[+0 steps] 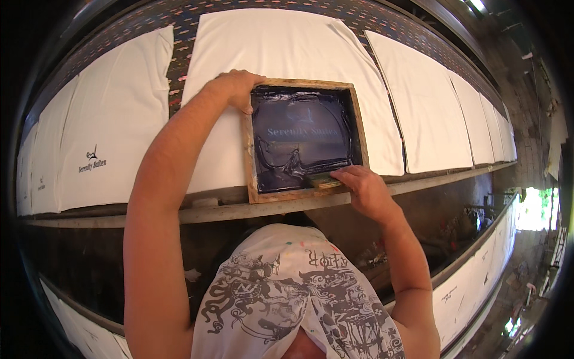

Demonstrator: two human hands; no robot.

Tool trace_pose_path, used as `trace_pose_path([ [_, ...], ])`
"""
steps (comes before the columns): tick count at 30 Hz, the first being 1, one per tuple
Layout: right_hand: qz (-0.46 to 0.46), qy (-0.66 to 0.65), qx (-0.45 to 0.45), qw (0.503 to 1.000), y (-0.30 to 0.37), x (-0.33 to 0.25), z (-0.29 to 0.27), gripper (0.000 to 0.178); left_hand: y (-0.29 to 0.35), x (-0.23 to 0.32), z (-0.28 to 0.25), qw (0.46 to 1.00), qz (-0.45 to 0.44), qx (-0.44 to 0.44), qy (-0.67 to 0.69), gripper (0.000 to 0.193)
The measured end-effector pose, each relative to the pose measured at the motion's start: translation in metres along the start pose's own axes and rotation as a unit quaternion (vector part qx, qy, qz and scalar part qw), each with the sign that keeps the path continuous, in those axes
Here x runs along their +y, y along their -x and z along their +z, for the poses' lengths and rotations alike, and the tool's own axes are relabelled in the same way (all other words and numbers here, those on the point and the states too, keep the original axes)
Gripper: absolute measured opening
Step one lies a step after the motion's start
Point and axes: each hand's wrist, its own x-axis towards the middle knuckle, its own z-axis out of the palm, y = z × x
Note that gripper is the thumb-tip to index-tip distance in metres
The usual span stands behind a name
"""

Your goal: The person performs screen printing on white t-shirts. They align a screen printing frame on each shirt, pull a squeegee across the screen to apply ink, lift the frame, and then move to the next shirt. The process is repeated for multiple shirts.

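Observation:
A wooden screen-printing frame [305, 82] lies on a white cloth [269, 45] at the table's near edge. Dark ink [272, 178] is smeared round its mesh, thickest along the near side, and a pale emblem with lettering shows through the middle. My left hand [240, 90] is closed on the frame's far left corner, thumb along the left side. With its fingers wrapped round a squeegee [323, 180], my right hand [368, 190] is at the near right of the frame. The squeegee rests in the ink by the near bar; its lower edge is hidden.
Left of the frame lies a white cloth [119, 113] bearing a small dark print. More white cloths [424, 102] run in a row to the right. A rail [209, 212] edges the table on my side. Another table with printed cloths [472, 287] stands behind me.

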Motion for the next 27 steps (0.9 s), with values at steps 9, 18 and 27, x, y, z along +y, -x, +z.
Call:
trace_pose_path([
  [9,-0.043,0.053,0.076,0.995,0.009,0.013,0.036,0.065,-0.008,0.005,0.000,0.999,-0.027,-0.026,0.002,0.104],
  [18,-0.149,0.041,0.019,0.988,-0.042,0.081,0.013,0.064,-0.002,0.015,-0.010,0.997,-0.050,-0.031,0.055,0.108],
  [27,-0.332,0.070,-0.058,0.939,-0.125,0.152,-0.017,0.048,-0.006,0.005,0.006,0.995,-0.058,-0.003,0.076,0.104],
])
